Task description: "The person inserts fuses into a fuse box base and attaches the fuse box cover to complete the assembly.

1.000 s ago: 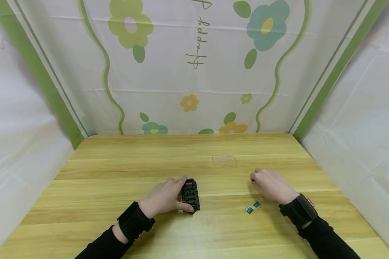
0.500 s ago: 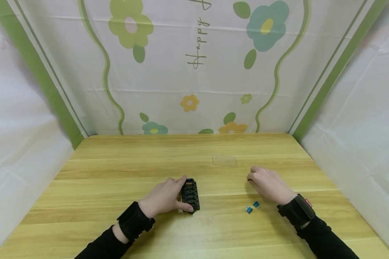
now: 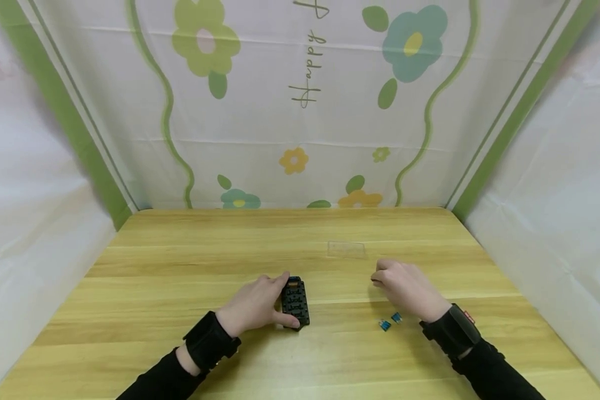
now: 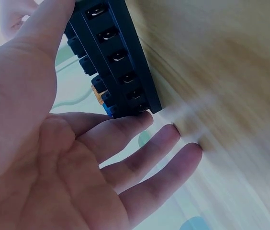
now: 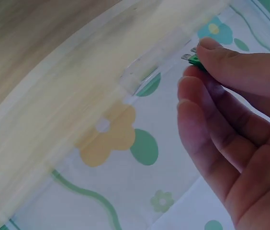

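My left hand (image 3: 252,306) grips a black fuse box (image 3: 296,305) by its ends, between thumb and fingers, on the table. At the box's far end sit an orange blade fuse (image 4: 97,91) and a blue one (image 4: 107,109); several nearer slots show no fuse. To the right, my right hand (image 3: 407,289) is above the table, its thumb and index finger pinching a green blade fuse (image 5: 196,61) whose metal prongs stick out. Two blue blade fuses, one nearer (image 3: 384,325) and one slightly farther (image 3: 396,318), lie just in front of that hand.
Flat on the wooden table (image 3: 180,244), behind the hands, lies a clear plastic cover (image 3: 346,249). A flower-printed cloth (image 3: 260,122) hangs along the back edge, and white cloth flanks both sides.
My right hand has shifted a little left, toward the fuse box, carrying the green blade fuse. My left hand and the box hold their place.
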